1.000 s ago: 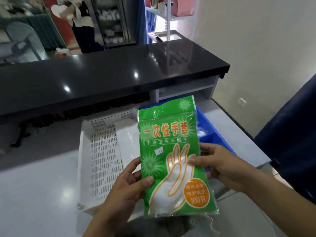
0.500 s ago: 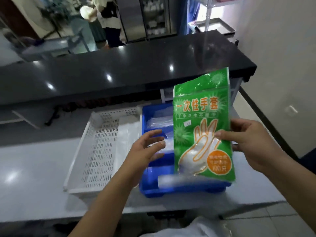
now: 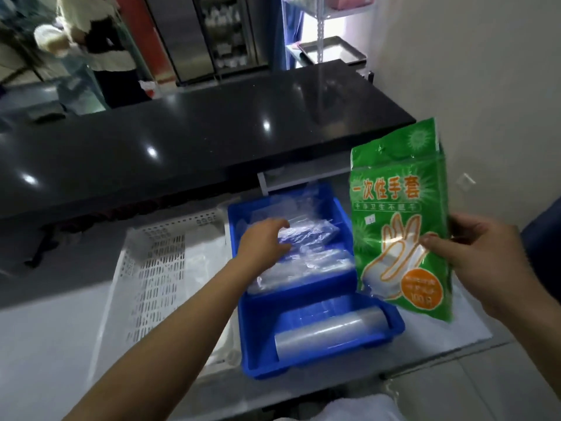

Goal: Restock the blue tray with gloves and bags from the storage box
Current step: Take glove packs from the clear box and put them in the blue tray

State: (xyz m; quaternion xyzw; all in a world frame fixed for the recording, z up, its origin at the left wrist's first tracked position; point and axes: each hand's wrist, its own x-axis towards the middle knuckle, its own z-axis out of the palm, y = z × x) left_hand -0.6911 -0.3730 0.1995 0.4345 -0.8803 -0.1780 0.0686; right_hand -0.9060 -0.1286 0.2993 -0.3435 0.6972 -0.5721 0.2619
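The green glove packet (image 3: 400,220) hangs upright in the air over the right edge of the blue tray (image 3: 306,358), pinched at its right side between the thumb and fingers of the right hand (image 3: 482,259). The tray sits on the pale table (image 3: 54,338) with its near right corner close to the table's edge. A roll of clear bags (image 3: 329,331) lies across its near compartment, and loose clear plastic packs (image 3: 306,262) fill the middle and far compartments, leaving little bare floor there. The left hand (image 3: 262,238) reaches over the tray's left wall, its grip spread and fingers resting on the plastic packs in the middle. Just left of the tray, touching or nearly so, lies a white perforated basket (image 3: 158,268) with a plastic sheet in it. A black counter (image 3: 182,138) overhangs the far side, close behind the tray.
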